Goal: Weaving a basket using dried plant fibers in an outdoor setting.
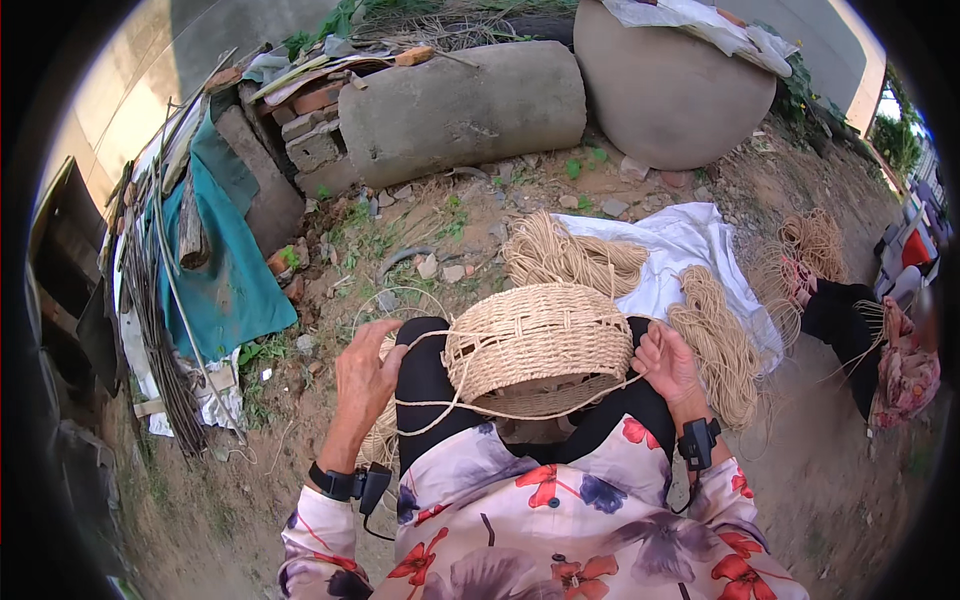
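Note:
A woven straw basket rests on its side across my lap, its open rim toward me. A pale twisted straw cord loops along the near rim and out to the left. My left hand is left of the basket, fingers bent around a strand of the cord near the thumb. On the other side, my right hand is closed beside the basket wall, pinching the cord where it reaches the rim. Both hands are apart from the basket body.
Coiled straw cord bundles lie on and beside a white sheet ahead to the right. A co-worker's dark-clad leg is at far right. Concrete cylinder, large rounded vessel and teal cloth edge the dirt ground.

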`<state>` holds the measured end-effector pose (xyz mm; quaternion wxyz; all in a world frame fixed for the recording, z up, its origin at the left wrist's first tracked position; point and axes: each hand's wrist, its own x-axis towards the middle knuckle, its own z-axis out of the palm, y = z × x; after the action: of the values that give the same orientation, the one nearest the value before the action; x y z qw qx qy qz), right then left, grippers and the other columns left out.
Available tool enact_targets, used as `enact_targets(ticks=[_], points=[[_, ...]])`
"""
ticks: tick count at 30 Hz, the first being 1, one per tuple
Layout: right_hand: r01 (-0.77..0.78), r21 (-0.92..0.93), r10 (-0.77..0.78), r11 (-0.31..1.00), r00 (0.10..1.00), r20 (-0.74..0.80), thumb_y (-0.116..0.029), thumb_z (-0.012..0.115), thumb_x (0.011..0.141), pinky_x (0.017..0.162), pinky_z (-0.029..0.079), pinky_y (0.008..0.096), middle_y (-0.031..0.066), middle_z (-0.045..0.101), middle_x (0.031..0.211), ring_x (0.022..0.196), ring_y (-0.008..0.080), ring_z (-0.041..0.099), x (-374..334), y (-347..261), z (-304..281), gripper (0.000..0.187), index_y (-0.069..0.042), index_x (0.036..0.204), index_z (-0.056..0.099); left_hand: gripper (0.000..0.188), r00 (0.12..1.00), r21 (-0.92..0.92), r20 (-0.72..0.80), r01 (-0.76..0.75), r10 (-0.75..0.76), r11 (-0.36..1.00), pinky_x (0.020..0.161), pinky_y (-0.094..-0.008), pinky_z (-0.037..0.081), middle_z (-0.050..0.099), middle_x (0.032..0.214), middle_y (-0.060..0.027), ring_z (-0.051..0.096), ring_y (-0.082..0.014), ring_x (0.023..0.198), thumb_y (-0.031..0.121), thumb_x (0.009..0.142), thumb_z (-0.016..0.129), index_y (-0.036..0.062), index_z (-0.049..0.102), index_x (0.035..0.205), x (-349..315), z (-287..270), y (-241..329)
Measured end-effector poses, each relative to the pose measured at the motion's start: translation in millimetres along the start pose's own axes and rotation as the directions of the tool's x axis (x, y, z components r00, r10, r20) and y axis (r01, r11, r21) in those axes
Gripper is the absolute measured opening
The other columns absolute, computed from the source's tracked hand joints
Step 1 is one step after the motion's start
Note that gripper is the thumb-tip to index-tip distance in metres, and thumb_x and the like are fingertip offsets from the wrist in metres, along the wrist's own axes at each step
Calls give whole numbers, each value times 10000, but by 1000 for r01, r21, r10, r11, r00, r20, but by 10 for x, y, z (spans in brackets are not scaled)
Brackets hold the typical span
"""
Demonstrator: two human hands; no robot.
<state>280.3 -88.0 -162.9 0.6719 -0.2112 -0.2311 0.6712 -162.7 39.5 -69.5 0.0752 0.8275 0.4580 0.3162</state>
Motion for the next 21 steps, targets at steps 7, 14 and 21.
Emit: enact_targets(ticks=[7,14,21], points=[[5,-4,-5,1000,1000,4,-234,611,959,611,405,310,9,489,642,543,120,431,-44,-38,23,183,-67,1025,575,107,963,-314,28,-247,269,917,660,-352,533,687,858,-127,677,-265,737,86,865,695,10,685,939,267,490,608],[71,-31,-70,997,997,44,-149,664,894,648,428,302,11,524,703,583,109,478,-158,-47,5,445,-29,1306,543,188,986,218,-67,161,-150,963,590,-446,487,632,674,-173,631,-368,620,175,885,667,18,631,787,-137,-370,-1265],[98,-15,-97,995,994,53,-132,616,926,675,432,319,14,515,695,586,109,460,-110,-4,-14,354,-29,1262,572,223,973,458,-47,223,-227,860,762,-467,534,714,937,-172,681,-378,859,150,808,725,51,712,1007,-200,-694,-1491]])
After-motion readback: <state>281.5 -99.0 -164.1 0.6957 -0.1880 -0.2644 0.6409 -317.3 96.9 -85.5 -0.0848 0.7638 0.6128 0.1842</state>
